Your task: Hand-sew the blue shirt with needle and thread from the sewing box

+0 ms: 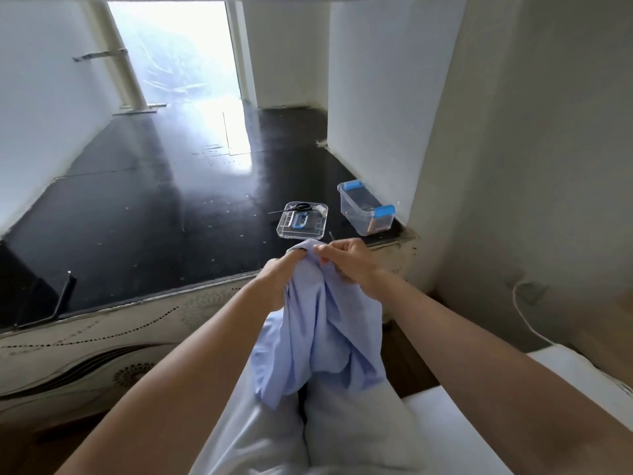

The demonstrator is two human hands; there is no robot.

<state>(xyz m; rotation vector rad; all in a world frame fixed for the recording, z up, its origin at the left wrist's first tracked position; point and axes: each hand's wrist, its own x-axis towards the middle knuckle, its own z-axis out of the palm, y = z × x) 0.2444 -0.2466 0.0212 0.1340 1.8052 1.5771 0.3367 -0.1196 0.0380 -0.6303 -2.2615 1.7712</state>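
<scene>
Both hands (pixel 315 269) grip blue shirt (pixel 325 323) over lap.

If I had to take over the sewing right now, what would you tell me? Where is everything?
Left hand: grips the blue shirt near its top edge.
Right hand: pinches the same edge; a thin sliver above it may be the needle, too small to tell.
Sewing box: open, beyond the hands, its clear lid beside it with scissors on it.
Done: box opened, shirt picked up.
Left: the stitching; no stitches or thread show.
</scene>
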